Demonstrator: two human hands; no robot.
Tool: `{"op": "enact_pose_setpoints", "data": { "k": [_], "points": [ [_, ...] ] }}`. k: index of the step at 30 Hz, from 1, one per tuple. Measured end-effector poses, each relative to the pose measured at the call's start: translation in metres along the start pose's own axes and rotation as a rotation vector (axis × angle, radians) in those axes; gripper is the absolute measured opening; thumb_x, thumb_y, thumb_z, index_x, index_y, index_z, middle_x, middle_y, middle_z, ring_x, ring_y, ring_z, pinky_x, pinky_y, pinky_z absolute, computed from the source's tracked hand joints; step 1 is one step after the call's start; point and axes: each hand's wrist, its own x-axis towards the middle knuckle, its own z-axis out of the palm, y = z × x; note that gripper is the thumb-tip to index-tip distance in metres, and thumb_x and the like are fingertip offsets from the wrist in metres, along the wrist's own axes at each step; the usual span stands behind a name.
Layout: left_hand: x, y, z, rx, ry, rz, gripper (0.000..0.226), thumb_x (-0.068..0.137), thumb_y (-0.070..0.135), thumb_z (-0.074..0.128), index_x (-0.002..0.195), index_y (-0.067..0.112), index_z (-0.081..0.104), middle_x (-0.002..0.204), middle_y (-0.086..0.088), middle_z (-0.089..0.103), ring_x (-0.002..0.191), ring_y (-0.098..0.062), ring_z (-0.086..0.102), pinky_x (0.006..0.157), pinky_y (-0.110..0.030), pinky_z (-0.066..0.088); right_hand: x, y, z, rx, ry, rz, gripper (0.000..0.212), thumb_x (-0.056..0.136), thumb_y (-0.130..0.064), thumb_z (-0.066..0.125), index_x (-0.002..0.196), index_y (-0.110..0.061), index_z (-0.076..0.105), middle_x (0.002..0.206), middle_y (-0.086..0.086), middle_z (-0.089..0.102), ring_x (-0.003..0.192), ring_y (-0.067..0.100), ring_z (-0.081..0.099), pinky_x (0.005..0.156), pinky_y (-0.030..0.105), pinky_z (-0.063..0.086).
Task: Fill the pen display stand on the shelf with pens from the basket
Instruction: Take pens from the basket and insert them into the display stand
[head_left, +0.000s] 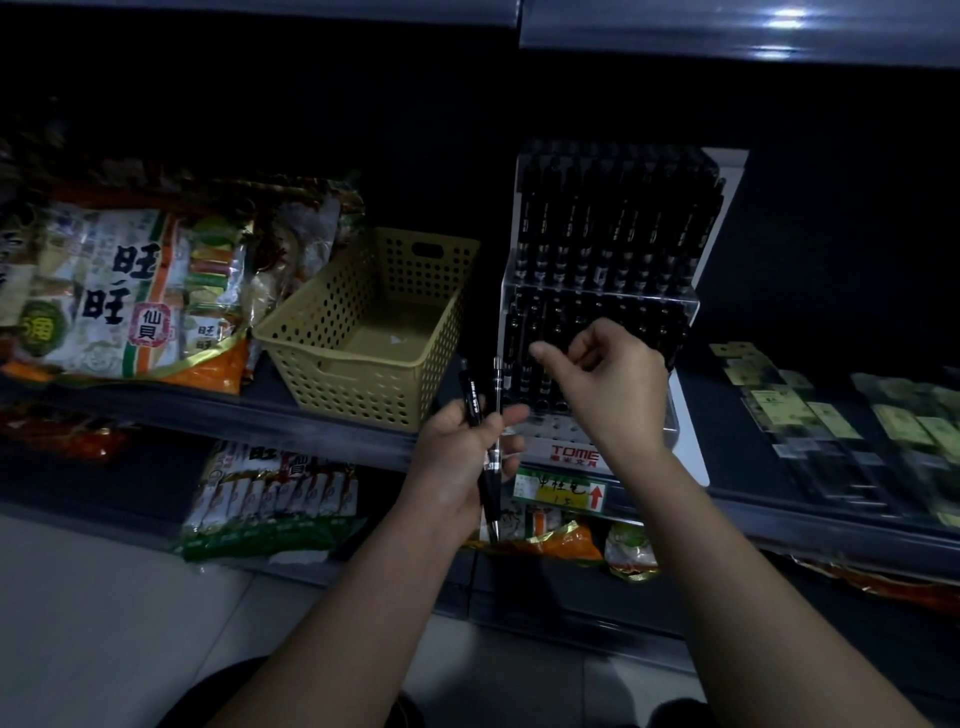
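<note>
Right of the yellow basket (332, 358) at centre frame, the left hand (462, 441) grips two black pens (474, 400) nearly upright, just lower left of the display stand (597, 291) and its empty front holes (561, 428), over which the nearer right hand (608, 374) hovers, fingers curled, any pinched pen indiscernible.

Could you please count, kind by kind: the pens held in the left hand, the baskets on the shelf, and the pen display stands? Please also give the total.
Black pens in the left hand: 2
Yellow basket: 1
Pen display stand: 1
Total: 4
</note>
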Motion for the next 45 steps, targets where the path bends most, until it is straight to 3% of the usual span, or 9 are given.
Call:
{"op": "enact_pose_setpoints", "data": {
  "k": [2,6,10,16,22,29,34,38,45],
  "points": [
    [0.000,0.000,0.001,-0.036,-0.011,0.010,0.017,0.098,0.005,0.046,0.101,0.015,0.060,0.088,-0.002,0.063,0.066,-0.013,0.057,0.056,-0.026,0.047,0.001,-0.006,-0.002,0.125,-0.061,0.002,0.031,0.083,-0.042,0.069,0.067,-0.017,0.060,0.056,-0.007,0.055,0.052,0.009,0.051,0.051,0.029,0.043],
    [0.000,0.002,0.004,-0.093,-0.063,0.069,0.020,0.099,0.007,0.044,0.100,0.015,0.062,0.074,-0.002,0.063,0.057,-0.013,0.059,0.050,-0.025,0.048,0.003,-0.025,-0.015,0.435,-0.528,0.156,0.021,0.089,-0.026,0.066,0.081,-0.008,0.073,0.065,0.011,0.065,0.055,0.009,0.056,0.059,0.026,0.048],
    [-0.001,0.001,0.004,-0.063,-0.072,0.138,0.018,0.099,0.008,0.044,0.101,0.013,0.061,0.078,-0.005,0.067,0.058,-0.012,0.062,0.053,-0.024,0.049,0.006,-0.022,-0.026,0.596,-0.687,0.220,0.014,0.083,-0.016,0.070,0.084,-0.002,0.071,0.058,0.005,0.060,0.047,0.005,0.051,0.043,0.015,0.034],
    [-0.002,0.000,0.008,-0.064,-0.116,0.156,0.019,0.100,0.010,0.043,0.104,0.012,0.061,0.082,-0.006,0.070,0.066,-0.014,0.066,0.060,-0.025,0.053,0.009,-0.019,-0.029,0.600,-0.589,0.231,0.015,0.077,-0.019,0.075,0.074,-0.006,0.068,0.057,0.000,0.063,0.050,0.007,0.055,0.043,0.019,0.038],
    [0.004,-0.006,0.005,0.050,0.008,0.133,0.021,0.101,0.014,0.043,0.104,0.016,0.064,0.096,-0.005,0.069,0.089,-0.018,0.066,0.072,-0.030,0.053,0.017,-0.016,-0.036,0.426,-0.212,0.127,0.023,0.083,-0.027,0.072,0.075,-0.008,0.064,0.069,0.011,0.067,0.055,0.010,0.059,0.048,0.024,0.045],
    [0.006,-0.009,0.001,0.138,0.077,0.158,0.021,0.098,0.016,0.050,0.114,0.017,0.064,0.066,0.002,0.051,0.052,-0.009,0.043,0.046,-0.022,0.038,0.021,-0.008,-0.039,0.161,0.121,-0.037,0.025,0.083,-0.036,0.071,0.071,-0.015,0.063,0.062,-0.009,0.060,0.059,0.008,0.058,0.056,0.024,0.048],
    [0.006,-0.007,0.004,0.126,0.090,0.158,0.024,0.101,0.024,0.043,0.114,0.017,0.063,0.065,0.003,0.052,0.051,-0.007,0.042,0.048,-0.021,0.037,0.017,-0.004,-0.032,0.090,0.165,-0.082,0.024,0.084,-0.035,0.071,0.074,-0.015,0.064,0.060,-0.017,0.052,0.056,-0.002,0.051,0.052,0.006,0.035],
    [0.005,-0.007,0.005,0.124,0.092,0.160,0.024,0.102,0.021,0.041,0.115,0.014,0.059,0.069,0.002,0.053,0.053,-0.008,0.042,0.049,-0.020,0.037,0.016,-0.002,-0.028,0.062,0.195,-0.106,0.025,0.084,-0.035,0.071,0.075,-0.012,0.065,0.061,-0.010,0.053,0.054,-0.001,0.047,0.052,0.004,0.035],
    [0.005,-0.007,0.006,0.117,0.116,0.188,0.015,0.100,0.018,0.044,0.090,0.014,0.054,0.070,-0.001,0.055,0.054,-0.009,0.043,0.049,-0.020,0.038,0.016,-0.002,-0.026,0.026,0.234,-0.154,0.027,0.084,-0.033,0.071,0.073,-0.010,0.064,0.061,-0.010,0.052,0.053,0.003,0.048,0.052,0.007,0.035]
  ]
}}
